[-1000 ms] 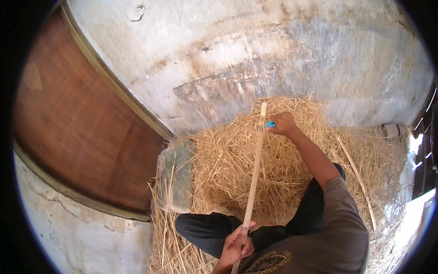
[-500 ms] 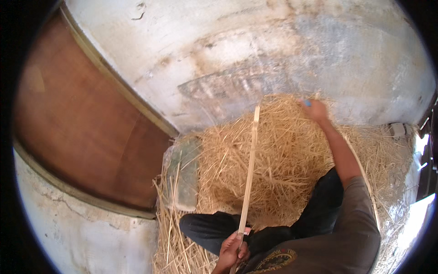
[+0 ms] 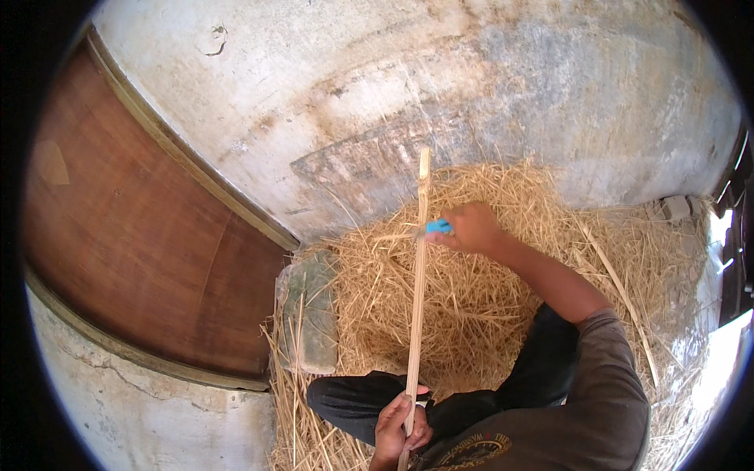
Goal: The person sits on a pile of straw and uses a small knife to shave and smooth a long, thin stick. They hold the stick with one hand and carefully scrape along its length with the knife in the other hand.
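My left hand (image 3: 399,426) is wrapped round the lower end of a long pale wooden strip (image 3: 417,314), which looks like split bamboo. The strip runs up and away from my lap, with a notch below its far tip. My right hand (image 3: 471,228) is closed round a small blue-handled tool (image 3: 438,226). A short greyish part, perhaps a blade, shows where the tool meets the strip, below the notch. Most of the handle is hidden by my fingers.
A deep heap of straw-coloured shavings (image 3: 487,314) lies before my crossed legs. A flat greenish-grey stone slab (image 3: 312,302) is at the left, beside a brown wooden panel (image 3: 149,212). A stained wall (image 3: 518,94) rises behind. Another pale strip (image 3: 620,290) lies at the right.
My right hand has come leftward and nearer with the blue tool, from above the heap's far right side onto the strip. My left hand keeps its hold; the strip stands slightly more upright.
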Demonstrator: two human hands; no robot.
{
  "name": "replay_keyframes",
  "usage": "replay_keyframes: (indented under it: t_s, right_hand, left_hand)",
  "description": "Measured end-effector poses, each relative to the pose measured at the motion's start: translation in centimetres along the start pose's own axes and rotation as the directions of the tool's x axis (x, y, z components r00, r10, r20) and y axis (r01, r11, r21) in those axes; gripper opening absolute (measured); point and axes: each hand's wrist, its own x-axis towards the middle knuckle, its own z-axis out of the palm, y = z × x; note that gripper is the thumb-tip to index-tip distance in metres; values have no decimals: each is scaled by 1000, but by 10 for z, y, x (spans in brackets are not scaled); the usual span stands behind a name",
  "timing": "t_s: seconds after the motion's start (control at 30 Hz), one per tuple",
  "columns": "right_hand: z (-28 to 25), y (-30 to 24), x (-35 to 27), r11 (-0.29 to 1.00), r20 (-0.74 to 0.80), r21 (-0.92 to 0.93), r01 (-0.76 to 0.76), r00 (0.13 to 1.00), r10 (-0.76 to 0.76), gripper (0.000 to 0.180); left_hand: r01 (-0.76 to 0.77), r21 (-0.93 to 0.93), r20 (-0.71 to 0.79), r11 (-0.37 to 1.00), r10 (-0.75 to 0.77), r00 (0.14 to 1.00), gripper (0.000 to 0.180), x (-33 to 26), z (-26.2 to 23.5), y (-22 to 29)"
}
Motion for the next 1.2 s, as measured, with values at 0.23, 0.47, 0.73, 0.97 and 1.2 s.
replay_keyframes:
  t_s: [0.23, 0.47, 0.73, 0.97, 1.2]
  right_hand:
    - [-4, 16, 22, 286, 432, 792, -540, 826, 363, 73]
    - [-17, 18, 19, 138, 495, 799, -586, 770, 402, 72]
    - [-22, -81, -34, 939, 251, 313, 140, 942, -224, 62]
    - [-13, -62, -6, 977, 419, 98, -188, 899, 131, 79]
    - [-5, -110, -44, 940, 210, 253, 229, 936, -284, 72]
  left_hand:
    - [4, -1, 28, 1000, -4, 1000, 39, -9, 3, -7]
    - [-57, 18, -26, 998, 58, 998, 39, -8, 1, -6]
    - [-181, 151, -84, 972, 195, 977, 38, 1, -4, 7]
    - [-163, 221, -135, 962, 196, 971, 38, 2, 1, 11]
    - [-135, 474, -174, 870, 243, 954, 32, 4, 6, 14]
